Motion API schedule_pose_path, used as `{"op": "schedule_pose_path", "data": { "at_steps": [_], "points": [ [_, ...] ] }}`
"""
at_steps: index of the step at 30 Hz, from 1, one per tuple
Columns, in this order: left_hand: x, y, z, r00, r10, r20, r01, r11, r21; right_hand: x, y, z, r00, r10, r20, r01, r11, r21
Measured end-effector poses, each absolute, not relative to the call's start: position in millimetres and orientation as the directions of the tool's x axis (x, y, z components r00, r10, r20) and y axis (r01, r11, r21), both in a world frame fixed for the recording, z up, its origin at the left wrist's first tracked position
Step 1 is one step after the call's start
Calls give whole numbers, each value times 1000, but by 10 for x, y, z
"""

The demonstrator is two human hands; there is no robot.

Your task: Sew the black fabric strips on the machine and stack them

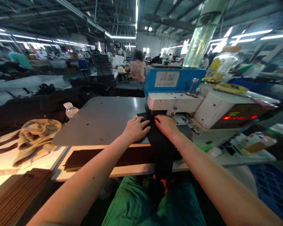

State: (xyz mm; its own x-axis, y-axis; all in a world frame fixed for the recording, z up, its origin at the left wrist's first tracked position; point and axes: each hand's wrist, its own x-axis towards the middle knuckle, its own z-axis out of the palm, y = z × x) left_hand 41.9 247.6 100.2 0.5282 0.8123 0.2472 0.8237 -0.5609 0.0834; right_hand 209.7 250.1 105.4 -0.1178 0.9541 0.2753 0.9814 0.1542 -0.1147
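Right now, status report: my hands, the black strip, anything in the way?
Left hand, palm down, at left edge of black strip; right hand, palm down, at right edge. Strip hangs over front of table. White machine head close ahead.

Toward nine o'clock, a crumpled tan cloth (37, 138) near a white-capped bottle (71, 110). Toward four, a blue plastic crate (273, 185).
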Motion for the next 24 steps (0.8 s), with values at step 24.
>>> {"op": "schedule_pose_path", "data": {
  "at_steps": [24],
  "points": [
    [422, 2471, 1005, 532, 813, 236, 824, -561, 79, 2102, 2479, 1017, -116, 940, 321, 979, 164, -124]
  ]
}}
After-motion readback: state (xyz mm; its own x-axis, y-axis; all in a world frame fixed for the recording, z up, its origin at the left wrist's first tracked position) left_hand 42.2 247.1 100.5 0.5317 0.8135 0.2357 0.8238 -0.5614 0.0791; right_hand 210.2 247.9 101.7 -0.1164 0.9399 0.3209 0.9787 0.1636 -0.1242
